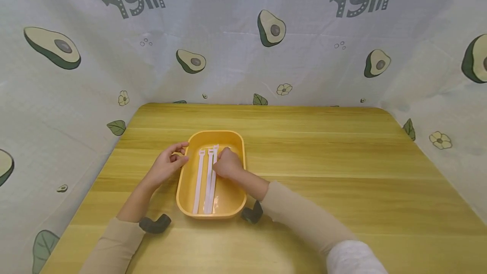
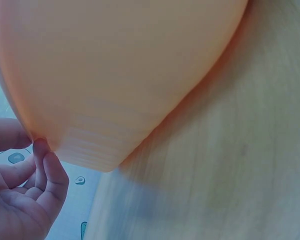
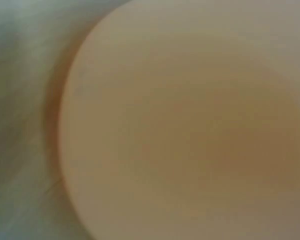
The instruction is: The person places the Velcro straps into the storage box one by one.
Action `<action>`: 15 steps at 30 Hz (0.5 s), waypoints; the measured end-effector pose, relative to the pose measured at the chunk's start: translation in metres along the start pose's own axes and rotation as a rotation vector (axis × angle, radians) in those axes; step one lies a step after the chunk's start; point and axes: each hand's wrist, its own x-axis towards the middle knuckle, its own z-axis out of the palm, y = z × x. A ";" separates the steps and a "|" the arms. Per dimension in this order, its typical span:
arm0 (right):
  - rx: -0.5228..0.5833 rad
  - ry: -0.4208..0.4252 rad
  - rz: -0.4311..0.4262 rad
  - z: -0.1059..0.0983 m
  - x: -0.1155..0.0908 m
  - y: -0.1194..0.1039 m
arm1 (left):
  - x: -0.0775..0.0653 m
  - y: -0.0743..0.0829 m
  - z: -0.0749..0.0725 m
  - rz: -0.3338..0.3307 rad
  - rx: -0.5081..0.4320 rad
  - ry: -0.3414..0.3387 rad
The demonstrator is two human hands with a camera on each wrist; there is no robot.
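A yellow plastic basin (image 1: 186, 210) stands on the table, left of centre. Three thin white straps with slotted heads lie lengthwise inside: a left strap (image 1: 198, 181), a middle strap (image 1: 208, 185) and a right strap (image 1: 214, 181). My left hand (image 1: 167, 164) holds the basin's left rim; in the left wrist view its fingertips (image 2: 41, 145) pinch the edge. Reaching over the right rim, my right hand (image 1: 228, 164) has curled fingers at the upper part of the right strap, pinching it; the fingertips are partly hidden. Only the blurred basin wall (image 3: 140, 125) fills the right wrist view.
The wooden table (image 1: 323, 160) extends to the right of the basin. A white curtain (image 1: 228, 24) printed with avocados hangs behind and along both sides. Dark wrist-worn pieces show near the left cuff (image 1: 155, 224) and the right cuff (image 1: 253, 212).
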 end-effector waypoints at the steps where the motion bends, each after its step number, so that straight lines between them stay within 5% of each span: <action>1: -0.028 -0.004 -0.002 0.000 0.001 0.000 | 0.000 0.000 0.000 0.003 -0.001 -0.001; 15: -0.137 -0.015 -0.069 0.002 -0.003 -0.001 | 0.000 0.000 0.001 0.015 -0.009 0.005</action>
